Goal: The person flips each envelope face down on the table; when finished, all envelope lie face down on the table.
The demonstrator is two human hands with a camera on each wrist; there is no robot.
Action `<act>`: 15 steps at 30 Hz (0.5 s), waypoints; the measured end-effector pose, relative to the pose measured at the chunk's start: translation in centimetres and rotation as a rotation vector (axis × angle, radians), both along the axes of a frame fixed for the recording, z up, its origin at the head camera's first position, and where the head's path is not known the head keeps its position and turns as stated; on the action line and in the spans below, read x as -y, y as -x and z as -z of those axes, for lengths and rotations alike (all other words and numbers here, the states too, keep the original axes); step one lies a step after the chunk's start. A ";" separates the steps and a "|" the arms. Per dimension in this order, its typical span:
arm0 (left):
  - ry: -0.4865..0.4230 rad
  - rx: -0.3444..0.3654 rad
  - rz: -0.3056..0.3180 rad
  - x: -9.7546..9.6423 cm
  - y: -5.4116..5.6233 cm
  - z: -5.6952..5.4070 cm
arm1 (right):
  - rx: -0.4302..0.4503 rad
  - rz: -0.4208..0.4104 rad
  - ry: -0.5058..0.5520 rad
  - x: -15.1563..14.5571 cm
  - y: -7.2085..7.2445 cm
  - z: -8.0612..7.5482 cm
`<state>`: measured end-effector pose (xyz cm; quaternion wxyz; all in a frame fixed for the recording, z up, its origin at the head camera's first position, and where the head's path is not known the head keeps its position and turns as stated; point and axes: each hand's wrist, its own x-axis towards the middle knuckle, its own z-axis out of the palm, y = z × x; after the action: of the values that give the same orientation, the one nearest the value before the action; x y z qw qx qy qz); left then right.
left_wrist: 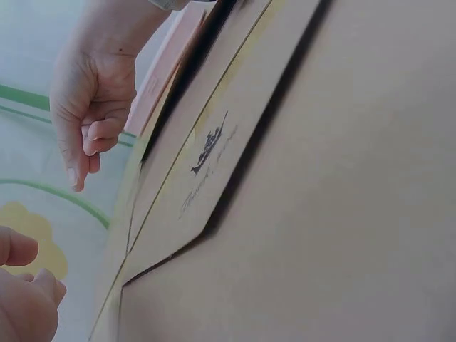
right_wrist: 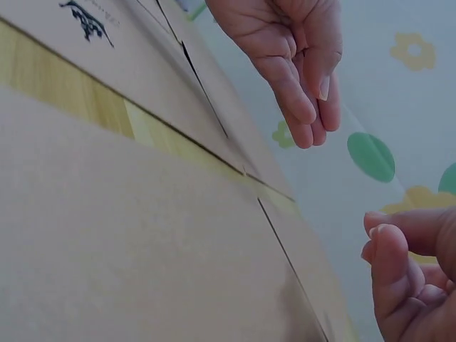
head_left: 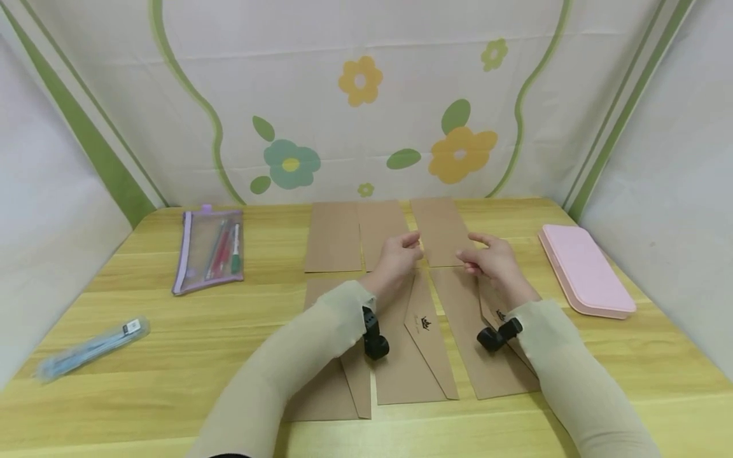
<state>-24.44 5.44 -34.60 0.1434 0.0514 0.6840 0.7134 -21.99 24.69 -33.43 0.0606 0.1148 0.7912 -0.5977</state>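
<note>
Brown kraft-paper envelopes lie flat in two rows of three. My left hand [head_left: 395, 262] is over the middle pair, where the back middle envelope [head_left: 380, 222] meets the front middle envelope [head_left: 401, 369]. Its fingers hang loosely bent and hold nothing. Across from it, my right hand [head_left: 494, 264] hovers near the back right envelope [head_left: 439, 229] and front right envelope [head_left: 465, 331], thumb and fingers apart in the head view and nothing between them. Black crown prints mark the front flaps. My left arm partly covers the front left envelope [head_left: 321, 397].
A mesh zip pouch [head_left: 197, 245] with pens lies at back left, beside the back left envelope [head_left: 333, 238]. Nearer on the left is a slim clear packet [head_left: 94, 348] with pale blue contents. A pink case [head_left: 590, 270] sits on the right. Flowered cloth [head_left: 361, 140] hangs behind the table.
</note>
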 end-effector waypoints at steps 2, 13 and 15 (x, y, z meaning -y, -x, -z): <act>0.014 -0.021 0.012 0.7 -0.3 -0.2 | -0.022 -0.013 -0.020 0.3 -0.1 -0.3; -0.019 -0.079 0.078 5.4 -1.4 -1.0 | -0.086 -0.067 0.013 2.8 -1.2 -1.7; -0.021 -0.089 0.070 6.2 -1.7 -1.0 | -0.088 -0.086 0.028 3.3 -1.4 -1.9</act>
<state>-22.74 -0.76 -33.58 0.1370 0.1084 0.6801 0.7120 -20.63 21.39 -31.58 0.0530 0.0532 0.7887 -0.6102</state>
